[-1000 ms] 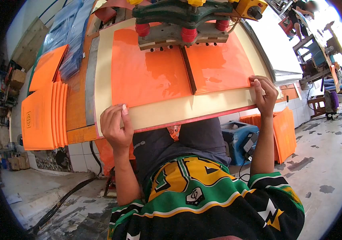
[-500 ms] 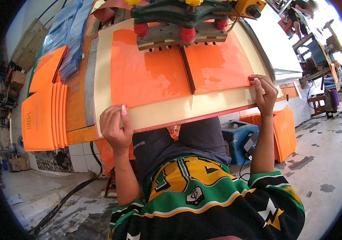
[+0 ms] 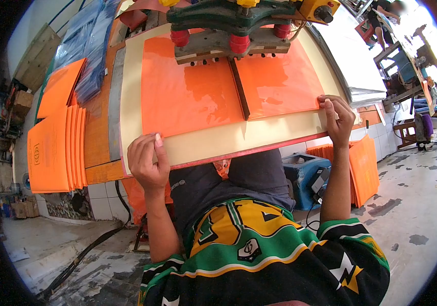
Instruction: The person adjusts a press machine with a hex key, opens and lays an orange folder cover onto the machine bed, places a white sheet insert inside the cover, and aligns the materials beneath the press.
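Note:
A glossy orange plastic sheet lies spread on a cream board with a red front edge. Its lower left corner is pinched between the thumb and fingers of my left hand. At the lower right corner, my right hand grips the sheet in the same way. Down the sheet's middle runs a narrow dark bar. Over its far part sits the head of a green press machine, with a grey metal plate below it and red cylindrical parts. That plate hides some of the sheet.
On the left are stacked orange covers and clear bluish plastic sheets. More orange covers stand at lower right beside a blue machine housing. White sheets lie to the right. Another person is far right.

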Tool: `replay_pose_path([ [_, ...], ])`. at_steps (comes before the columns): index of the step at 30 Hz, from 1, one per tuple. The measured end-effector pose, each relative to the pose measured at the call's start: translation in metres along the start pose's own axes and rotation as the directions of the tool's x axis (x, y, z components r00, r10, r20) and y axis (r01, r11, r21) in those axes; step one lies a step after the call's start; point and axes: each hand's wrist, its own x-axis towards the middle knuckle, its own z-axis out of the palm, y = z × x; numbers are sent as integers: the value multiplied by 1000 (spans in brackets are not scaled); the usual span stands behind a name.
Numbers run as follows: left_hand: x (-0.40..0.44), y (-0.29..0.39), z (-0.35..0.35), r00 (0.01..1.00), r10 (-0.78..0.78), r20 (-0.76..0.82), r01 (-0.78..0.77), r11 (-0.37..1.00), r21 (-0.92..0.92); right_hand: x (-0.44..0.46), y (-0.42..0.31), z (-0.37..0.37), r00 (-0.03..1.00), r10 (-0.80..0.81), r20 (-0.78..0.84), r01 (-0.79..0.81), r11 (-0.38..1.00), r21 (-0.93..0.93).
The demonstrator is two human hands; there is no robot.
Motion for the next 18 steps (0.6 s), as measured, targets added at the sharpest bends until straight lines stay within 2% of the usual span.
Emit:
replay_pose_path([
  [18,-1,-1,1,1000,5,-7,-5,1000,0,-2,2,-1,999,31,22,-32,1000,1],
])
